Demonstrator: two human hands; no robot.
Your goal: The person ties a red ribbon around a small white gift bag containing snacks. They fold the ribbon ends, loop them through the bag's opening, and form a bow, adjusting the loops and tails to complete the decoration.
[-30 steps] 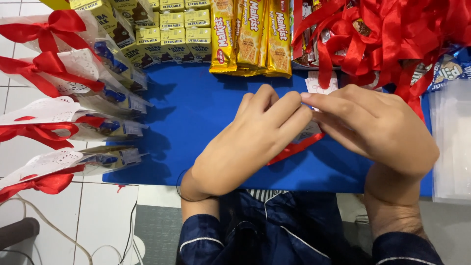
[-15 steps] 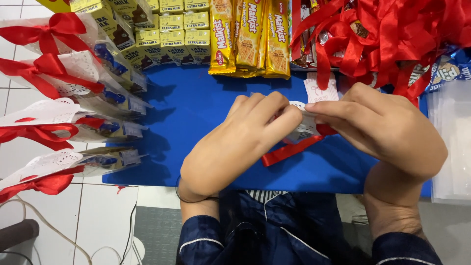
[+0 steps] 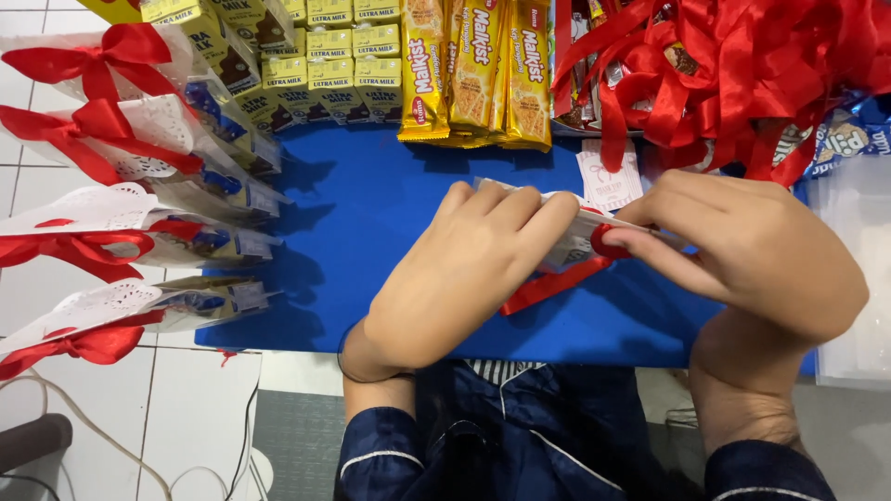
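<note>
Blue tabletop (image 3: 371, 232) over white floor tiles (image 3: 186, 408), seen from above, crowded at its far and left edges.

Small clear packet (image 3: 566, 232) at centre, lifted just off the blue surface, pinched between both hands. Long axis roughly left to right, tilting slightly down toward the right. Left hand (image 3: 464, 269) curled over the packet's left end, fingers (image 3: 520, 218) folded on top, closed on it. Right hand (image 3: 761, 250) closed too, thumb and forefinger pressing a red ribbon (image 3: 557, 283) against the packet's right end; ribbon tail trailing down-left beneath the packet, lying on the blue. Packet between the two hands, touching both; ribbon's pinch point nearer the right hand, free tail nearer the left wrist. Contents of the packet too hidden to tell.

Just beyond the packet, small white tag (image 3: 608, 176) flat on the blue. Further back, yellow biscuit packs (image 3: 473, 74) standing in a row, with small yellow-green milk cartons (image 3: 325, 65) to their left. Far right, heap of loose red ribbons (image 3: 733, 74), touching the back of the blue surface. Clear plastic box (image 3: 858, 278) at the right edge.

Along the left side, finished bags (image 3: 158, 139) lying in a column, each with a white doily top and a red bow (image 3: 102, 56), mouths pointing away from the hands. White cable (image 3: 111, 445) on the tiles below. Dark blue sleeves (image 3: 390, 455) with pale piping at the bottom.
</note>
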